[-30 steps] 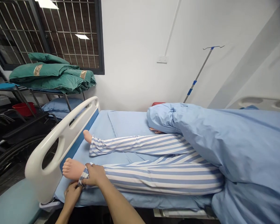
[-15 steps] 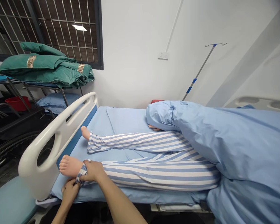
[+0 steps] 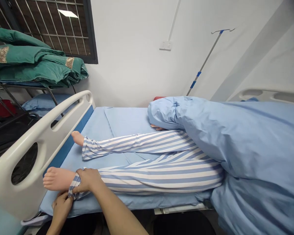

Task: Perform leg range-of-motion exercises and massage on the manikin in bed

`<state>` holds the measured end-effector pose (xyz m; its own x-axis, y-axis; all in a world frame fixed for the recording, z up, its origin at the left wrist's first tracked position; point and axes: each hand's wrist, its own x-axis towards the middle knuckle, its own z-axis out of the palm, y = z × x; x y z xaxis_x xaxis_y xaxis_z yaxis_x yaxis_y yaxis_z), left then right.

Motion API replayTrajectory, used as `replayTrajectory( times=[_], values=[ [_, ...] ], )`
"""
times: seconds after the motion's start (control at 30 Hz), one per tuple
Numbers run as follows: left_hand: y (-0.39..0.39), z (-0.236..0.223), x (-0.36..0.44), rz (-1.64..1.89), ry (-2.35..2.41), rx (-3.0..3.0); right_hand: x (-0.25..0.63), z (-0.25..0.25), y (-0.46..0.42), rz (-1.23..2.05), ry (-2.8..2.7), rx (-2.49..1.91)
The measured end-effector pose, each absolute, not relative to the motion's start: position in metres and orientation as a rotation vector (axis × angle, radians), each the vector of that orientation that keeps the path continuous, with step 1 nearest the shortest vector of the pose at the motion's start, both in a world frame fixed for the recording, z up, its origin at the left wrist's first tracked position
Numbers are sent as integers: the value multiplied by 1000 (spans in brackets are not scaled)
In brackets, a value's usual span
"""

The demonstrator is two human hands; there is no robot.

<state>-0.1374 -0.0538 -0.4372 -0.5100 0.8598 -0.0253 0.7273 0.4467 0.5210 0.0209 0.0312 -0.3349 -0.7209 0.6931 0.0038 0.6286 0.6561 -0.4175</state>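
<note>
A figure that looks like a manikin lies in blue-and-white striped trousers (image 3: 159, 179) on the bed. Its nearer foot (image 3: 58, 178) is bare, toes pointing left. My right hand (image 3: 88, 180) is wrapped over the ankle end of the nearer trouser leg, thumb and fingers closed on the cloth. Just below the heel, my left hand (image 3: 62, 206) has its fingers curled at the lower edge of the trouser cuff (image 3: 74, 185); the fingertips are partly hidden. The farther foot (image 3: 77, 138) sticks out of the other trouser leg. A blue quilt (image 3: 245, 140) covers the upper body.
A white footboard (image 3: 39, 143) stands close left of the feet. Folded green bedding (image 3: 39, 62) lies on a rack behind it. An IV pole (image 3: 205, 63) rises behind the bed, near a wall socket (image 3: 165, 45). The blue bedsheet (image 3: 124, 119) runs under the legs.
The view has turned slightly right and downward, so the bed and window sit farther left. Both hands stay at the same cuff, with no clear change in their hold.
</note>
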Motion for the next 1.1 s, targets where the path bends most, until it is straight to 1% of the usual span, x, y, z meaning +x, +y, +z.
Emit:
replayTrajectory(
  times=[0.3, 0.77, 0.97, 1.1],
  values=[
    [-53, -433, -131, 650, 2474, 1346, 23, -335, 31, 566, -2676, -1058],
    [-53, -428, -125, 604, 2504, 1347, 21, -339, 26, 444, -2676, -1069],
    [-55, -423, -117, 546, 2538, 1333, 21, -335, 25, 461, -2685, -1069],
    [-56, -414, -105, 611, 2556, 1294, 22, -332, 24, 492, -2681, -1072]
  ],
)
